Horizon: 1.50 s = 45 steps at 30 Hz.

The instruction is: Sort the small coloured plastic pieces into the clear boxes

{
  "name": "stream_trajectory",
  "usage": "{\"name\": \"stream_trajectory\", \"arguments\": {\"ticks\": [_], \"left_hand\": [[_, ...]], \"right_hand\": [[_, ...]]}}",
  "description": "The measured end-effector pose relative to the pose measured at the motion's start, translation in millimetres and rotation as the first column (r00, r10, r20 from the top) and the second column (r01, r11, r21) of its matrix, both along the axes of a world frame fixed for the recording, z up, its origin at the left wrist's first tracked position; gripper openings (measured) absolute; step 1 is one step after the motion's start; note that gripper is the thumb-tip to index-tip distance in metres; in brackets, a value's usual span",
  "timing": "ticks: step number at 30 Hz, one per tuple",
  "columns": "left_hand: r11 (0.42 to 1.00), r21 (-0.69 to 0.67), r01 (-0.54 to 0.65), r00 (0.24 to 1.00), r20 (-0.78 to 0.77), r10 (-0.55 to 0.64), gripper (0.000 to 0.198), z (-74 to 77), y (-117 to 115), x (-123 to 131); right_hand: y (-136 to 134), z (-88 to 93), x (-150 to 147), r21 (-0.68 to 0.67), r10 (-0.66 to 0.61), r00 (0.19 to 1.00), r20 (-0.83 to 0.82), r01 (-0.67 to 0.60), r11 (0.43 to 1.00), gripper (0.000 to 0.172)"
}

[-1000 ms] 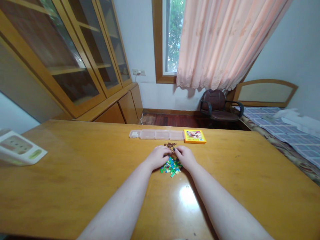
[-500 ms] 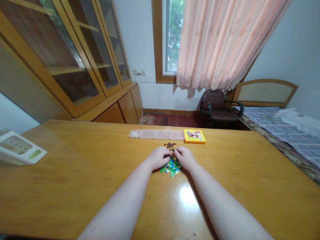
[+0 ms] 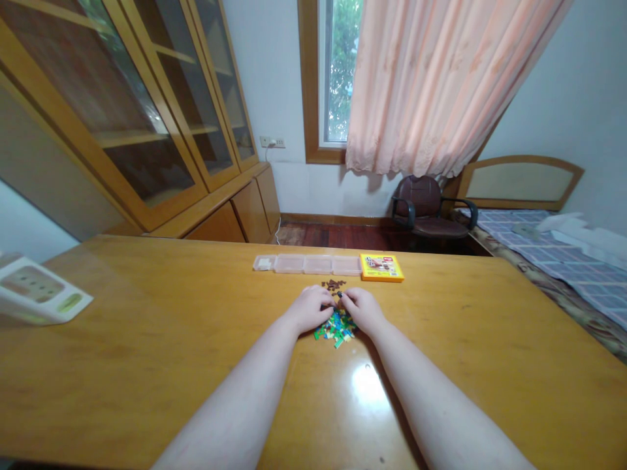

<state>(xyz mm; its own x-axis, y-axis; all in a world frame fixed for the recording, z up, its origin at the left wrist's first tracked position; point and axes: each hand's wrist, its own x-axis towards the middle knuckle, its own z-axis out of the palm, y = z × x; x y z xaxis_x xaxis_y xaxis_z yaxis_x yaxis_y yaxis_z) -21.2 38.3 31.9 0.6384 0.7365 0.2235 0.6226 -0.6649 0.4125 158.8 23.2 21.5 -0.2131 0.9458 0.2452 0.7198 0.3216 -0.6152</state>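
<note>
A loose heap of small toy building bricks (image 3: 337, 333), mostly green with some blue, white and yellow, lies on the table between my hands. My left hand (image 3: 309, 309) rests along its left edge, fingers curled in toward the bricks; what its fingertips hold, if anything, is too small to make out. Opposite it, my right hand (image 3: 363, 309) pinches at the heap's far right side, with a small black brick (image 3: 339, 295) showing at its fingertips. Just past both hands sits a smaller group of brown bricks (image 3: 334, 285), apart from the coloured heap.
Behind the bricks stands a row of clear plastic trays (image 3: 317, 264), the leftmost with something whitish in it. A yellow box (image 3: 382, 267) adjoins their right end. A white plastic holder (image 3: 42, 290) stands at the table's left. Beyond the table (image 3: 147, 365) is a chair (image 3: 424, 205).
Almost nothing differs. Both hands stay at the heap, with only very slight finger movement; the trays and box stay in place.
</note>
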Motion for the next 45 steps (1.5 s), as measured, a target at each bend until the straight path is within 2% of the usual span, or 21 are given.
{"name": "stream_trajectory", "arguments": {"ticks": [7, 14, 18, 23, 30, 37, 45], "left_hand": [[0.998, 0.006, -0.066, 0.997, -0.026, 0.066, 0.021, 1.8, 0.0, -2.0], [0.987, 0.044, -0.157, 0.985, -0.071, 0.160, 0.023, 2.5, 1.0, -1.7], [0.997, 0.008, -0.070, 0.997, -0.014, 0.071, 0.019, 3.7, 0.1, -1.3], [0.999, -0.038, 0.030, 0.999, 0.019, -0.029, 0.022, 2.9, -1.6, -0.6], [0.994, -0.088, 0.064, 0.997, 0.041, -0.061, 0.025, 3.1, -4.3, 0.0], [0.994, -0.071, 0.086, 0.996, 0.034, -0.084, 0.022, 0.3, -3.5, 1.0], [0.996, -0.069, 0.055, 0.998, 0.018, -0.054, 0.021, 1.9, -2.7, 0.5]], "right_hand": [[0.6, -2.0, 1.6, 0.007, 0.006, 0.999, -0.047, -0.006, 1.000, 0.034], [0.6, -3.7, 3.5, -0.068, -0.066, 0.975, -0.210, 0.053, 0.996, 0.038], [-0.3, -3.6, 4.6, -0.127, -0.089, 0.957, -0.275, 0.055, 0.990, 0.044], [-0.2, -5.0, 4.9, -0.132, -0.057, 0.972, -0.226, 0.027, 0.991, 0.045], [2.5, -4.1, 5.8, -0.094, -0.178, 0.959, -0.221, 0.160, 0.983, 0.042], [-1.3, -2.6, 3.4, -0.164, -0.080, 0.968, -0.238, 0.041, 0.986, 0.047], [1.2, -3.4, 5.9, -0.114, -0.179, 0.963, -0.201, 0.159, 0.981, 0.043]]}}
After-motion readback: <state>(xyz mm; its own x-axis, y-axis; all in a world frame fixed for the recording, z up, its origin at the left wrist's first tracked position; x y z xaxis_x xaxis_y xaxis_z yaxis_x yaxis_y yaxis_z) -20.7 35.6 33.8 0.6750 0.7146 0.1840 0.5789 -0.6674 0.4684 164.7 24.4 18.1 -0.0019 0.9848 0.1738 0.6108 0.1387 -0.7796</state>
